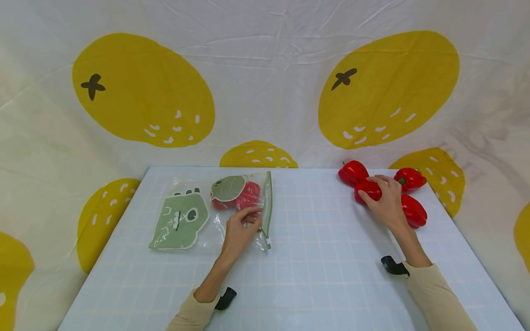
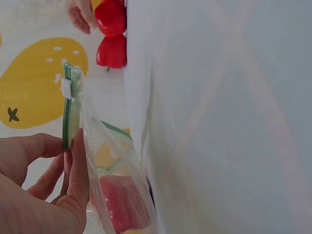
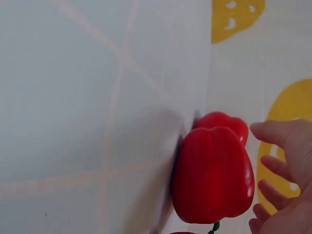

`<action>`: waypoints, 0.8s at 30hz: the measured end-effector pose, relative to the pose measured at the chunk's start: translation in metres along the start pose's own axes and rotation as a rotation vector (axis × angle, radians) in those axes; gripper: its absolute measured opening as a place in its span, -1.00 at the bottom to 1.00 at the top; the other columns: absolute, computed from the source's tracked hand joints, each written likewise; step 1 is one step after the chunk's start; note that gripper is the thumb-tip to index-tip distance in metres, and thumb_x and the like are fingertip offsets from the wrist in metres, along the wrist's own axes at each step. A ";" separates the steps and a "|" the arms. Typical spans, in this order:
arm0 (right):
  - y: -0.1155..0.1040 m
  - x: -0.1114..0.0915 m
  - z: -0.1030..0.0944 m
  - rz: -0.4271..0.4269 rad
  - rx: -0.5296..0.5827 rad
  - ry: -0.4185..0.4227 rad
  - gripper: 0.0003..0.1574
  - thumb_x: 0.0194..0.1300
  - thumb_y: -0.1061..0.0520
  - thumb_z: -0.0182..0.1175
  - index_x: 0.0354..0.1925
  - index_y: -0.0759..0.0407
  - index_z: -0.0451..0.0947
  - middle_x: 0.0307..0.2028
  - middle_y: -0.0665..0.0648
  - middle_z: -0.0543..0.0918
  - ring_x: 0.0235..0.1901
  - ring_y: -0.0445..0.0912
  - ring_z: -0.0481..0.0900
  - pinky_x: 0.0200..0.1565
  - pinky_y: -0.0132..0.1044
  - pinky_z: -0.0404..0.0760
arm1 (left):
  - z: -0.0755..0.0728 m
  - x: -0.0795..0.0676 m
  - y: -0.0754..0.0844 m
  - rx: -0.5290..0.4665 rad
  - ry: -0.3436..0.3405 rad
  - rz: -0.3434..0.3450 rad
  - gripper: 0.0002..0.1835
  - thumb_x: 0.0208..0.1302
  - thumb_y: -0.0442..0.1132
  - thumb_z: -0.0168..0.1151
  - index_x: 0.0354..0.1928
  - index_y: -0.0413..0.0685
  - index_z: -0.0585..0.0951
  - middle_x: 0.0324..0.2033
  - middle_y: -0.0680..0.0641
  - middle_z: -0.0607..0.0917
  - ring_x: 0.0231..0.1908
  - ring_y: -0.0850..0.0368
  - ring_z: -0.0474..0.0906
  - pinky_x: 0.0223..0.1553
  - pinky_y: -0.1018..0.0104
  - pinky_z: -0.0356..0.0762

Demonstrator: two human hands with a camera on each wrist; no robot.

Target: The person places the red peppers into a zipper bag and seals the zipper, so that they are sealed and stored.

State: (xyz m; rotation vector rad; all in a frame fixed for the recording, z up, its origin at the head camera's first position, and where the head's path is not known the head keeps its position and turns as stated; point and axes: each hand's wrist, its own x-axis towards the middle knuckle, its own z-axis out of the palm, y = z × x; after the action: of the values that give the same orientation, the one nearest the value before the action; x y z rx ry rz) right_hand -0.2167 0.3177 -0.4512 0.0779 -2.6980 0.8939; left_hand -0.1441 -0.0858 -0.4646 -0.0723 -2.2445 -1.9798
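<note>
A clear zip bag (image 1: 215, 228) with a green cartoon animal print lies on the left of the table, a red bell pepper (image 1: 248, 195) inside it. My left hand (image 1: 242, 228) pinches the bag's green zip edge (image 2: 67, 114) near its white slider (image 2: 66, 88), lifting that edge. On the right, my right hand (image 1: 388, 202) hovers over a red bell pepper (image 1: 366, 191), fingers spread and loosely bent. The right wrist view shows a gap between these fingers and the nearest pepper (image 3: 213, 175). More red bell peppers lie around that hand, one behind it (image 1: 353, 173).
Another bell pepper (image 1: 410, 179) is at the back right, and one (image 1: 414, 211) sits beside the right wrist. The pale checked table (image 1: 314, 276) meets a white cloth (image 1: 265, 92) with yellow fruit prints behind it.
</note>
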 end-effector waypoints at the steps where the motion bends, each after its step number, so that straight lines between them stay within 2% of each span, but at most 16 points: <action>1: 0.002 -0.001 -0.001 0.007 -0.011 -0.008 -0.23 0.23 0.17 0.45 0.34 0.32 0.42 0.38 0.45 0.27 0.41 0.36 0.09 0.10 0.51 0.45 | 0.000 0.000 0.000 0.003 -0.001 0.001 -0.75 0.26 -0.52 0.32 -0.02 -0.36 0.72 -0.27 -0.26 0.73 -0.34 0.01 0.68 -0.38 0.31 0.75; 10: 0.015 -0.003 -0.008 0.006 -0.048 -0.084 -0.13 0.17 0.21 0.48 0.38 0.30 0.35 0.41 0.47 0.19 0.42 0.41 0.02 0.14 0.55 0.37 | 0.000 -0.001 0.001 0.010 -0.005 0.005 -0.75 0.26 -0.51 0.33 -0.02 -0.34 0.72 -0.27 -0.23 0.73 -0.32 -0.02 0.69 -0.38 0.32 0.74; 15: 0.017 -0.002 -0.011 -0.018 -0.040 -0.136 -0.08 0.16 0.29 0.48 0.41 0.33 0.31 0.38 0.49 0.22 0.36 0.43 0.10 0.12 0.55 0.40 | 0.000 -0.001 0.001 0.005 0.000 -0.005 -0.75 0.26 -0.52 0.33 -0.02 -0.31 0.73 -0.24 -0.23 0.72 -0.31 -0.04 0.69 -0.37 0.33 0.74; 24: 0.018 0.002 -0.015 -0.040 -0.061 -0.181 -0.15 0.20 0.34 0.43 0.39 0.39 0.32 0.32 0.51 0.25 0.29 0.42 0.20 0.12 0.49 0.44 | 0.000 -0.001 -0.001 0.018 -0.006 -0.008 -0.74 0.26 -0.51 0.34 -0.01 -0.30 0.73 -0.29 -0.23 0.73 -0.31 -0.09 0.69 -0.37 0.34 0.74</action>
State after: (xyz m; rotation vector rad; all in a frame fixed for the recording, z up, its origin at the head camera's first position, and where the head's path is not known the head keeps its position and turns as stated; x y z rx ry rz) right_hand -0.2170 0.3406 -0.4496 0.2082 -2.8767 0.8282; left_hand -0.1427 -0.0855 -0.4654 -0.0674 -2.2689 -1.9655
